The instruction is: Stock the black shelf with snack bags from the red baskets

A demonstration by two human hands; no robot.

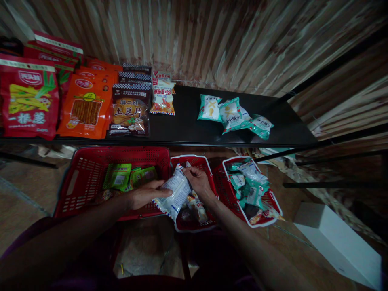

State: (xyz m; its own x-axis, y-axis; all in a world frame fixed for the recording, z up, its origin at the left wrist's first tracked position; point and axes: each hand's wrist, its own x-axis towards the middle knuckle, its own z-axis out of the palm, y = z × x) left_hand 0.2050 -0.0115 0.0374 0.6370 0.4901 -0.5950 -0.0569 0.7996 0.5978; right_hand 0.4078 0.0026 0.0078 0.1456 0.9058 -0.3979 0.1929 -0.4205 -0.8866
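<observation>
A white snack bag (176, 191) with blue print and a striped edge is held tilted over the middle red basket (209, 171). My left hand (145, 195) grips its left side, thumb lying across the front. At the bag's upper right corner, the fingers of my right hand (197, 180) are pinched together on it. Under the bag, other snack packs (198, 208) lie in the basket. The larger red basket (121, 152) to the left holds green packs (121, 176). Teal packs (254, 192) fill part of the right basket (279, 209).
Behind the baskets, a black shelf (188, 131) carries red bags (28, 97), orange bags (86, 107), brown bags (130, 109), small white-and-red bags (163, 97) and teal bags (232, 115). A white box (342, 246) stands at right, near black metal bars (321, 185).
</observation>
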